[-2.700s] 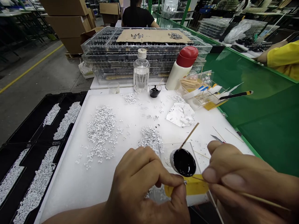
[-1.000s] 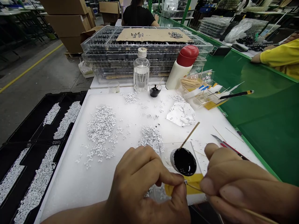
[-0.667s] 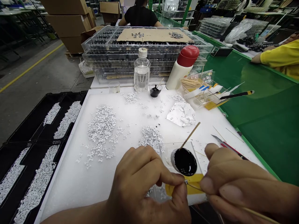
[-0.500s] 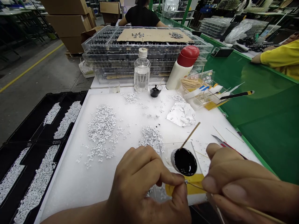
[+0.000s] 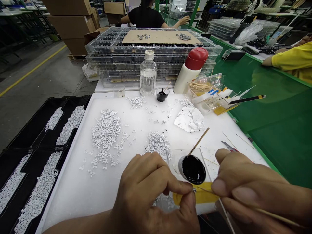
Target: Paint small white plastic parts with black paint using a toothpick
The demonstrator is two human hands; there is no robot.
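Observation:
Between the thumb and forefinger of my left hand (image 5: 158, 191) is a tiny white part (image 5: 194, 190), mostly hidden by the fingertips. My right hand (image 5: 253, 191) pinches a thin wooden stick (image 5: 206, 189), its tip pointing at the part with a slight gap. Just beyond my fingers stands a small cup of black paint (image 5: 193, 169), a second stick (image 5: 198, 141) leaning in it. The cup rests on a clear plate (image 5: 173, 156) with yellow tape (image 5: 207, 192) along its near side. A pile of small white parts (image 5: 158, 143) lies behind my left hand.
A larger pile of parts (image 5: 106, 130) is at left, beside black trays (image 5: 46, 139). At the back stand a clear bottle (image 5: 148, 76), a red-capped flask (image 5: 190, 71) and stacked clear trays (image 5: 109, 61). A craft knife (image 5: 229, 146) lies near my right hand. Two other people sit beyond.
The stick's tip has drawn back slightly from the white part. My left hand stays in place. The person at the back has stretched an arm out to the right.

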